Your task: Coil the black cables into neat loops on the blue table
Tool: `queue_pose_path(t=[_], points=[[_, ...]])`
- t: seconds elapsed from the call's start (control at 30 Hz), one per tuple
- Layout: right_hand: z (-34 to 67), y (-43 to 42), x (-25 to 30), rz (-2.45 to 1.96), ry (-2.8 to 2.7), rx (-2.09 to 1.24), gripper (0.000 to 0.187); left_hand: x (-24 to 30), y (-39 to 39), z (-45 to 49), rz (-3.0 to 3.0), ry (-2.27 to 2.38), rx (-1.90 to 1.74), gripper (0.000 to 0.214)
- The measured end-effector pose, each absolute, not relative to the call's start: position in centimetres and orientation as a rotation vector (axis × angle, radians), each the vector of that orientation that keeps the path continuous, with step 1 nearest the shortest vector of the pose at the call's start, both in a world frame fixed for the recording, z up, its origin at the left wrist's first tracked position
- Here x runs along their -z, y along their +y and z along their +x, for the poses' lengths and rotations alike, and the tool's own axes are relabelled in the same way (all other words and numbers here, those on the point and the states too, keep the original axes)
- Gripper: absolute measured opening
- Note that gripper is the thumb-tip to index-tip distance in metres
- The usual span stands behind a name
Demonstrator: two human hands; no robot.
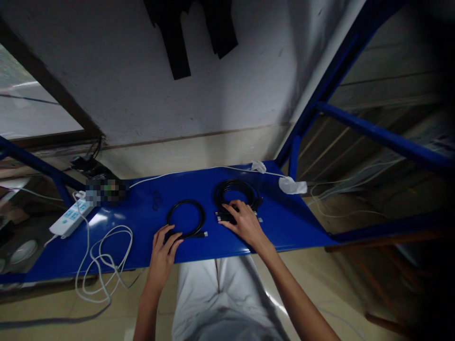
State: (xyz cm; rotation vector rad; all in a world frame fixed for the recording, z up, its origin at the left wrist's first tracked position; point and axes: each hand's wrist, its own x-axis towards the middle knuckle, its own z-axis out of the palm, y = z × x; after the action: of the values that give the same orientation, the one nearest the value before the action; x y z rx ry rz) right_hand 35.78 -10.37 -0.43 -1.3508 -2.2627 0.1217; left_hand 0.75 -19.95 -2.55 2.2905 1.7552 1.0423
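A blue metal shelf (284, 222) lies in front of me. One coiled black cable (186, 217) rests at its middle. My left hand (164, 247) sits at the near edge of that coil, fingers apart and touching it. A thicker bundle of coiled black cables (235, 192) lies to the right. My right hand (243, 222) lies flat on the near end of that bundle, fingers stretched over the plugs.
A white power strip (71, 217) with a looped white cord (103, 258) sits at the shelf's left end. A white cable and white plugs (292, 185) run along the back edge. Blue frame posts (373, 132) rise at the right. A wall stands behind.
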Motion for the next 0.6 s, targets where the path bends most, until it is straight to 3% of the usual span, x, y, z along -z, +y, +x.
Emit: queue_pose_path(t=[0.37,0.6], points=[[39.5,-9.4,0.1,-1.372,-2.148,0.007,0.059,1.8,-18.9,2.6,2.330,1.649,-1.006,0.024],[32.8,-13.4,-0.1,-0.950,-2.218,-0.348,0.058,1.3,-17.8,5.1,2.397,1.519,-1.039,0.023]])
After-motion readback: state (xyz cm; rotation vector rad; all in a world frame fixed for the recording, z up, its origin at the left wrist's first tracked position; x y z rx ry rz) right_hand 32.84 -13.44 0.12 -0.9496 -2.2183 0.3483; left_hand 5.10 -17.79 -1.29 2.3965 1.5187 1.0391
